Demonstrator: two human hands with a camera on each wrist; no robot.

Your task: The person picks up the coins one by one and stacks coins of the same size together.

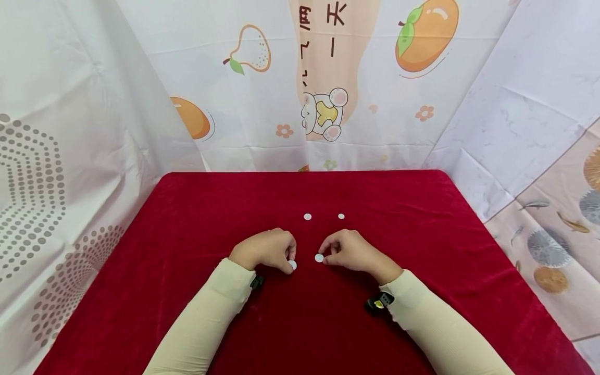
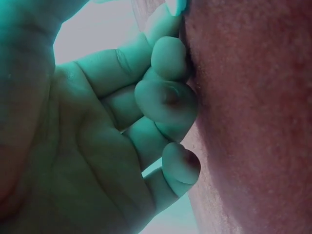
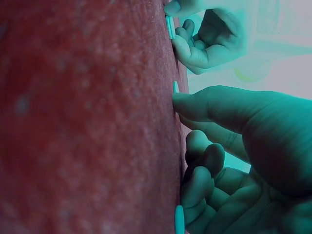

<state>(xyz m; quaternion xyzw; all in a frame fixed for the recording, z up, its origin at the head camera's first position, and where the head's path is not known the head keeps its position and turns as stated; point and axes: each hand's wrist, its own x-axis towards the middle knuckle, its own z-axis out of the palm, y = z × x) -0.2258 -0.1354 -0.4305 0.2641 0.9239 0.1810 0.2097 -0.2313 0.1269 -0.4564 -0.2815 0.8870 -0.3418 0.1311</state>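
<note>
Four fingers of speech aside, two small white discs lie at the hands on the red cloth. My left hand pinches one white disc at its edge between thumb and index finger. Facing it, my right hand pinches the other white disc by thumb and forefinger. In the right wrist view that disc appears edge-on at the thumb tip, low against the cloth. The left wrist view shows curled fingers close to the cloth, with only a bit of the disc at the top.
Farther back on the red-covered table lie a white disc and a smaller-looking white disc. Printed curtains hang behind the table and along both sides.
</note>
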